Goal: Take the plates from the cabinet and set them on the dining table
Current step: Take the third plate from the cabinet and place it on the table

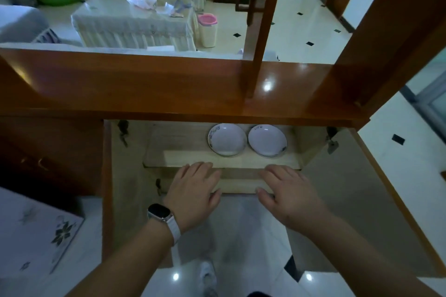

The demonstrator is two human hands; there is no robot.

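Observation:
Two white plates with dark patterned rims sit side by side on the upper shelf of the open wooden cabinet (154,144): the left plate (227,139) and the right plate (267,140). My left hand (196,190), with a watch on its wrist, hovers palm down just in front of the shelf edge, below the left plate. My right hand (287,191) is stretched out the same way below the right plate. Both hands have relaxed, straight fingers and hold nothing. Neither touches a plate.
The cabinet doors stand open, the right door (376,200) swung far out. A glossy wooden counter top (144,89) runs above the shelf, with wooden posts (260,31) rising from it. Beyond is a cloth-covered table (130,21) with bags and a pink-lidded bin (208,29). A floral-cloth surface (36,231) lies at lower left.

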